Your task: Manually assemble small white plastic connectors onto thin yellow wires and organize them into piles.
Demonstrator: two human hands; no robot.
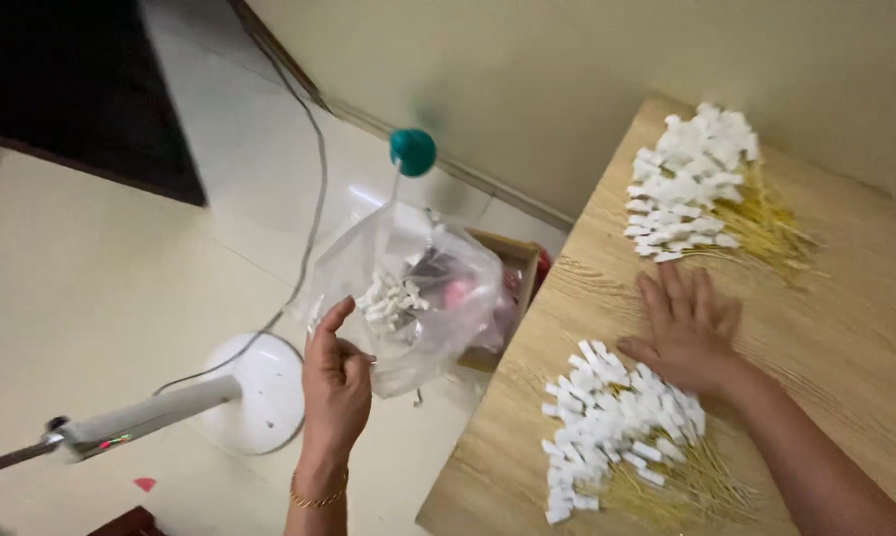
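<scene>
Nearest, on the front end of the wooden table (845,328): a heap of white tags (617,427) with thin yellow ties fanned out toward the table's near edge. Just behind that heap, right hand (688,333), open and pressed flat on the tabletop, fingers spread and pointing away, heel of the palm touching the heap's top tags. Gripping nothing.

Off the table's left edge, over the floor: left hand (336,382), gold bracelet (319,496) at the wrist, thumb and fingers pinched on the side of a clear plastic bag (408,288). Bag held up in the air, clear of the tabletop, with a small cluster of white tags and some darker and pink bits showing through the film. Mouth of the bag not plainly seen.

By the look of it, a stage of sorting or gathering tags, with one hand steadying the near heap and the other keeping the bag ready. For any lift from the heap, a closing of the flat right fingers first, and a bag mouth turned toward the table.

Left of the table, lower down: a white round fan base (259,392) and a grey cable (314,199). Against the table's left side, behind the bag: an open cardboard box (517,268). At the table's far end: a second tag heap (691,179), well apart from both hands.
</scene>
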